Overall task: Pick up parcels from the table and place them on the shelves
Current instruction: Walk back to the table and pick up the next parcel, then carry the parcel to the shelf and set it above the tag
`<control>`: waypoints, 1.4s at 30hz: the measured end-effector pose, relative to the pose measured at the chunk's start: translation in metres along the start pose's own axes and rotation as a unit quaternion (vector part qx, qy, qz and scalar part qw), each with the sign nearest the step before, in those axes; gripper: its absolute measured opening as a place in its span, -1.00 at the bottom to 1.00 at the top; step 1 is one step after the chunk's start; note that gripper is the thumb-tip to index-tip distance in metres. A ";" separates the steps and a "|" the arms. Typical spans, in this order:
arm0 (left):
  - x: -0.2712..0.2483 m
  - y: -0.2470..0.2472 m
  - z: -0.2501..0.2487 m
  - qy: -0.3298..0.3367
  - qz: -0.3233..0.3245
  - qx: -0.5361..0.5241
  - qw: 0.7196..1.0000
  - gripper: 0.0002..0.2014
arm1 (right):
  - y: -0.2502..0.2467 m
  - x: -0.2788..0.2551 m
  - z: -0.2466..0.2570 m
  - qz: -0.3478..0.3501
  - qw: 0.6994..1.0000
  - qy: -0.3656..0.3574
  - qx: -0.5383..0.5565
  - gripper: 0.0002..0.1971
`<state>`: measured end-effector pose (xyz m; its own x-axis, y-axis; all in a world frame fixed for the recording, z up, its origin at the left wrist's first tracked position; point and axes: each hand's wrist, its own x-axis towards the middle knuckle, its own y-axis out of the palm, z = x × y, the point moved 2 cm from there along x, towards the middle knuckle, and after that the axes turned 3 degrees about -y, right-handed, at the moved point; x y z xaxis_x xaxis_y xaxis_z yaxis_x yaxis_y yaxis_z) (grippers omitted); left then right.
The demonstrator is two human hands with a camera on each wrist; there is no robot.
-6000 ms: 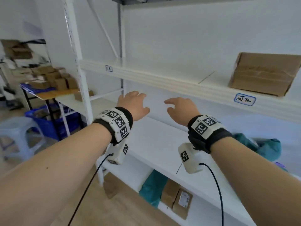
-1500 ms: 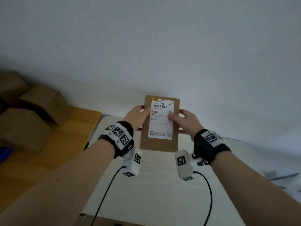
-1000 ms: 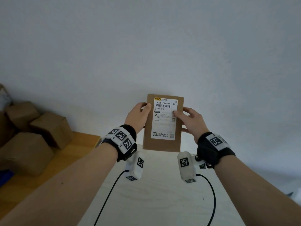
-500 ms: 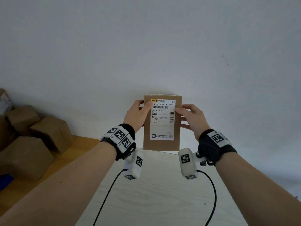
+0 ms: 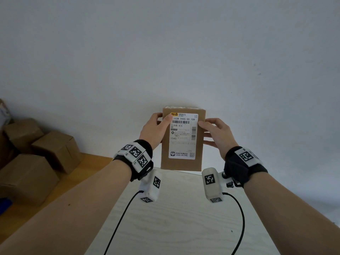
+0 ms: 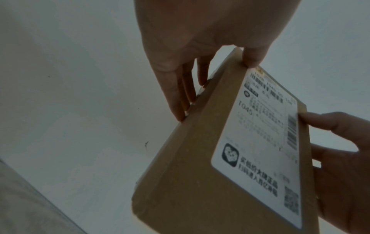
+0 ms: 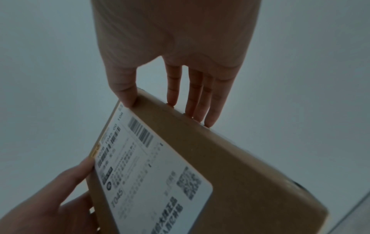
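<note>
Both forearms reach forward and a little upward, and the two hands hold one flat brown parcel (image 5: pixel 182 138) between them, upright, with its white shipping label (image 5: pixel 183 137) facing the person. The left hand (image 5: pixel 154 130) grips the left long edge near the top: its thumb lies on the front, on the upper left corner of the label, and in the left wrist view the other fingers (image 6: pixel 178 95) lie straight along the back face. The right hand (image 5: pixel 217 134) pinches the right long edge a little lower: the thumb touches the right edge of the label, and in the right wrist view the fingers (image 7: pixel 200 98) lie behind the parcel. Each wrist carries a black band with printed square markers and a small white camera unit with a black cable.

The parcel is in the air in front of the white wall (image 5: pixel 165 52), above the far edge of the pale table (image 5: pixel 174 218); its bottom edge is about level with that far edge in the head view, and I cannot tell if it touches anything. To the left, several brown cardboard boxes (image 5: pixel 36 159) stand on an orange-brown surface (image 5: pixel 82 172) beside the table.

Compared with half a second ago, the parcel has almost the same place, only slightly higher, and the left thumb sits a little more on the label. Six seconds ago both hands were empty and spread in front of the white shelves; these are not in view now.
</note>
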<state>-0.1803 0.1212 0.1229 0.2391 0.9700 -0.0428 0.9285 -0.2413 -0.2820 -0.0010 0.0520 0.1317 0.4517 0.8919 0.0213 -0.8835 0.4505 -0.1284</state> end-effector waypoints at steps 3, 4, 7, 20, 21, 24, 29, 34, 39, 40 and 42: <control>0.000 -0.001 0.000 0.000 0.003 -0.001 1.000 -0.48 | 0.001 -0.001 0.001 -0.004 1.000 -0.001 -0.002 -0.76; 0.000 -0.001 0.000 0.000 0.003 -0.002 1.000 -0.48 | 0.001 -0.002 0.001 -0.005 1.000 0.000 -0.003 -0.76; 0.000 -0.004 0.000 0.001 0.006 -0.004 1.000 -0.48 | 0.002 -0.004 0.004 -0.007 1.000 0.002 -0.006 -0.74; -0.014 -0.004 0.008 0.030 0.102 0.036 0.994 -0.39 | 0.003 -0.038 0.003 -0.074 0.997 0.025 -0.019 -0.65; -0.017 -0.001 0.008 0.031 0.117 0.040 0.992 -0.33 | 0.002 -0.042 0.003 -0.082 0.996 0.031 -0.017 -0.65; -0.027 0.012 0.011 0.031 0.170 0.037 0.984 -0.25 | -0.008 -0.057 0.000 -0.115 0.992 0.048 -0.006 -0.70; -0.046 0.043 0.011 0.046 0.245 0.034 0.968 -0.26 | -0.038 -0.092 -0.006 -0.182 0.981 0.061 -0.004 -0.67; -0.076 0.072 0.002 0.041 0.273 -0.007 0.961 -0.26 | -0.070 -0.137 -0.008 -0.228 0.972 0.060 0.007 -0.76; -0.116 0.092 -0.019 0.057 0.269 -0.036 0.961 -0.31 | -0.099 -0.184 0.007 -0.240 0.970 0.039 0.013 -0.75; -0.127 0.096 -0.025 0.062 0.265 -0.040 0.961 -0.30 | -0.105 -0.196 0.012 -0.240 0.970 0.032 0.008 -0.72; -0.151 0.105 -0.036 0.069 0.257 -0.051 0.963 -0.23 | -0.119 -0.222 0.020 -0.238 0.971 0.016 -0.004 -0.65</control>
<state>-0.1084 -0.0515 0.1340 0.7030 0.7108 -0.0217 0.6992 -0.6965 -0.1614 0.0016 -0.1990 0.1617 0.8128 0.5804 0.0498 -0.5722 0.8115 -0.1184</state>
